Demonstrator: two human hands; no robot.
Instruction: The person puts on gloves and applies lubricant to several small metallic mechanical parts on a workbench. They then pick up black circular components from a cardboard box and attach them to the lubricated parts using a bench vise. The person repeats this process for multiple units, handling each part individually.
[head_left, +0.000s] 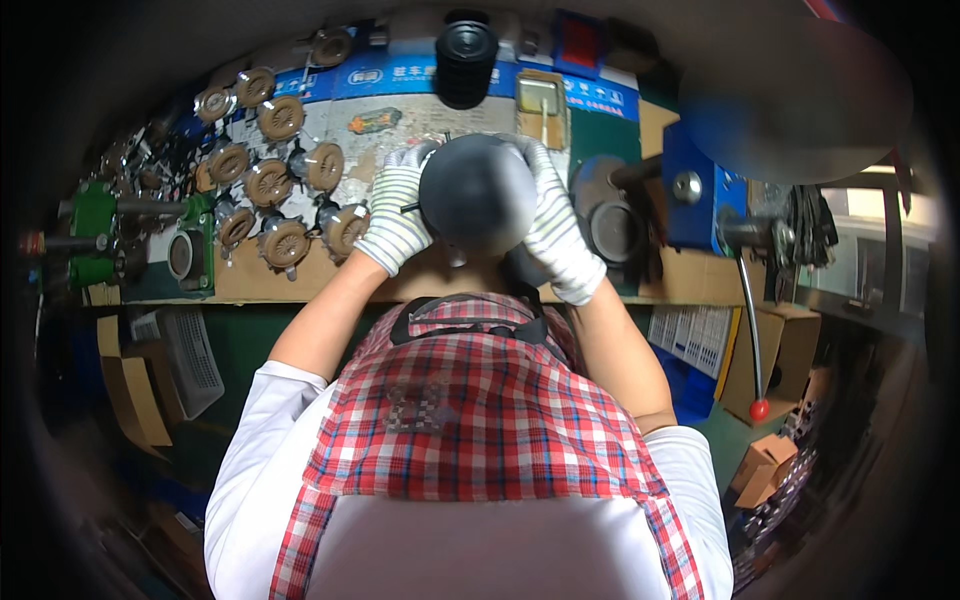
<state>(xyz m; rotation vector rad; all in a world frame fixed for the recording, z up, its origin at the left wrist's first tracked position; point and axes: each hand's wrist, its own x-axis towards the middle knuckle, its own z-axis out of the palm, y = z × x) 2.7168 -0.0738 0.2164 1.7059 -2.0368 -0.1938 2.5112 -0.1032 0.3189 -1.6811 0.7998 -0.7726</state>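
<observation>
A dark grey, round, dome-shaped part [466, 188], partly blurred, is held up over the near side of the workbench. Thin black rods or stubs stick out at its left side. My left hand [396, 208], in a striped knit glove, grips its left edge. Round its right edge lies my right hand [560, 228] in a matching glove. Most fingertips are hidden behind the part. To the left of my left hand stand several brown, finned round parts with metal fittings [268, 183]. A dark round fixture [612, 232] sits just right of my right hand.
At the back stands a stack of black rings [466, 62], beside a small tray with a brush [543, 105]. A green clamp [198, 245] is at left. The blue press [692, 188] at right has a red-knobbed lever [752, 340]. Cardboard boxes [768, 468] and crates flank me below.
</observation>
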